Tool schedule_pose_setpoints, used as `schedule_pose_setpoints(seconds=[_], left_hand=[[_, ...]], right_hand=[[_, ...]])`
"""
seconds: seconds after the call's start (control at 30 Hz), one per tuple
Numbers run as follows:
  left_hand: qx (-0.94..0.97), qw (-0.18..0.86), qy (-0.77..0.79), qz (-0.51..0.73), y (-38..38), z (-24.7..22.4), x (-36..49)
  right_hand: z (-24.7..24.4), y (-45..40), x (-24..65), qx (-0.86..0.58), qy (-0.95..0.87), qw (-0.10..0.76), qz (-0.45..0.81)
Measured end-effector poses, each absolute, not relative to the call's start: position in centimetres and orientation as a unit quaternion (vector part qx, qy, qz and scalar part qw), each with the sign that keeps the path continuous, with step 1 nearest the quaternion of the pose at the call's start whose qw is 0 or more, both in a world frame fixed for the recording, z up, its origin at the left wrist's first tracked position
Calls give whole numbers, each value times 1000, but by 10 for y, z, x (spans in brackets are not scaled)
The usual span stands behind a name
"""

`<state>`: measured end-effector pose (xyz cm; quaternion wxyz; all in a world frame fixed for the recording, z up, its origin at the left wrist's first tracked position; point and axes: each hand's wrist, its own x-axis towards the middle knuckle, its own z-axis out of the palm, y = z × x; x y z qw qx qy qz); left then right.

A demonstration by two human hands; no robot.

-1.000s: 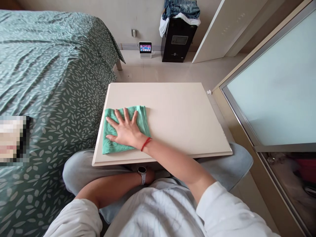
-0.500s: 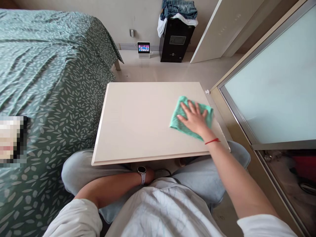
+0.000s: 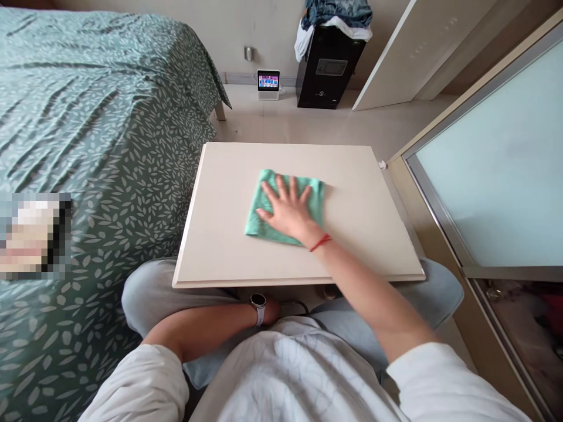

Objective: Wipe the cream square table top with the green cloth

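Note:
A green cloth is spread on the white tabletop, left of its right half and around the middle. Flat on top of the cloth lies my right hand, fingers spread apart, with a red string around the wrist. My left hand rests in my lap below the table's near edge. A watch sits on that wrist, and the fingers are hidden from view.
To the left stands a bed with a green leaf-patterned sheet. A small screen and a black cabinet topped with clothes are by the wall. On the right are an open door and a frosted sliding panel.
My right hand has slid the green cloth leftward, from the right side of the tabletop to about its middle. My left hand has stayed in my lap. The view has shifted slightly.

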<state>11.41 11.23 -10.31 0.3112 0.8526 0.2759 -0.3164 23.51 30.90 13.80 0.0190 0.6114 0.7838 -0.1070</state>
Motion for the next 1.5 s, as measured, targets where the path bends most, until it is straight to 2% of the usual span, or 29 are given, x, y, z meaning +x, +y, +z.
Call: schedule_pose_setpoints(seconds=[0.17,0.3,0.43,0.6,0.77,0.9,1.13,1.23,1.37,1.5], left_hand=[[847,294,251,-364,117,-90,118],[841,284,238,-394,120,-83,120],[842,274,230,-404,121,-79,120],[844,270,223,-407,121,-75,121],[851,269,219,-395,120,-78,121],[859,268,219,-376,117,-86,121],[858,266,223,-379,111,-96,123],[854,272,224,-383,110,-98,124],[852,278,222,-384,111,-98,125],[860,271,214,-376,113,-92,123]], right_hand=[[143,317,133,507,851,-19,-138],[142,319,133,496,857,-27,-139],[141,321,203,544,828,-13,-133],[137,313,347,707,699,33,-104],[131,303,423,790,606,13,-94],[129,310,373,768,633,-1,-94],[135,320,181,585,803,-13,-115],[138,317,130,528,839,-18,-131],[138,317,131,507,851,-20,-134],[134,324,206,565,817,-1,-121]])
